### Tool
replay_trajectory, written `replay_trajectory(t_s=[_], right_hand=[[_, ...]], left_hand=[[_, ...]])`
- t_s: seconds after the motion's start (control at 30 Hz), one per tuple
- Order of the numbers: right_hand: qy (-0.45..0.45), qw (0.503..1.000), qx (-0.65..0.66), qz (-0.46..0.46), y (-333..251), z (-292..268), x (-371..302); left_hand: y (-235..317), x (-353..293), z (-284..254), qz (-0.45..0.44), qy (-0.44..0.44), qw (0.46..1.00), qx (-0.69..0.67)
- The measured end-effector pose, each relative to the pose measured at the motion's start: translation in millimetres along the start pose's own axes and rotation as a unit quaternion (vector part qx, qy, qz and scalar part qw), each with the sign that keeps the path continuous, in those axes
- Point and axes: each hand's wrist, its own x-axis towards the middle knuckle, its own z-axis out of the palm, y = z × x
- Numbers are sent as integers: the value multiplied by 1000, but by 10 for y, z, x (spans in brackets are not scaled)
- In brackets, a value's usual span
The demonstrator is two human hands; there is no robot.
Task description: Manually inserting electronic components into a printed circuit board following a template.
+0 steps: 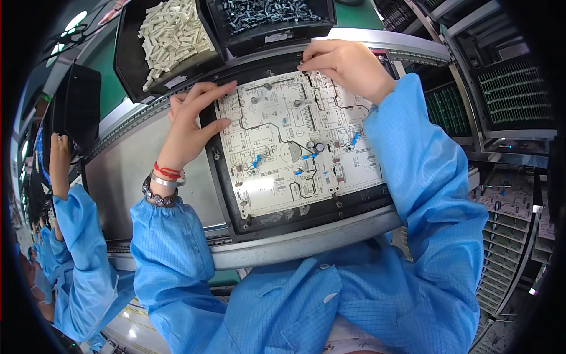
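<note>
A white printed circuit board (268, 133) lies in a black carrier frame (359, 203) in front of me. Small blue parts, dark round capacitors and black printed lines show on its face. My left hand (187, 124) is at the board's upper left corner, thumb and index finger spread apart, with fingertips at the edge of board and frame. At the far edge, right of the middle, my right hand (352, 66) has its fingers bent together against the frame's rim. Whatever those fingertips pinch is hidden.
Beyond the frame stand a black bin (131, 68) of white rectangular parts and another black bin (283, 36) of small dark parts. A metal rail (306, 239) runs along the near side. Racks of boards (507, 230) rise at right. A co-worker's hand (59, 159) is at left.
</note>
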Motion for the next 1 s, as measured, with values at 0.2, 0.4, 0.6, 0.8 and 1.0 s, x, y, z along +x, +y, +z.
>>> replay_trajectory(t_s=[0.2,0.4,0.6,0.8,1.0], right_hand=[[69,986,49,142,116,-582,-336],[94,954,-147,242,419,-464,-939],[126,949,-34,287,399,-413,-835],[148,918,58,364,312,-379,-796],[136,927,153,314,407,-764,-860]], left_hand=[[58,-81,9,9,-1,998,56],[222,-77,-24,60,22,987,149],[379,-92,-2,69,16,979,193],[380,-64,-5,47,0,987,156],[405,-248,-75,17,90,974,207]])
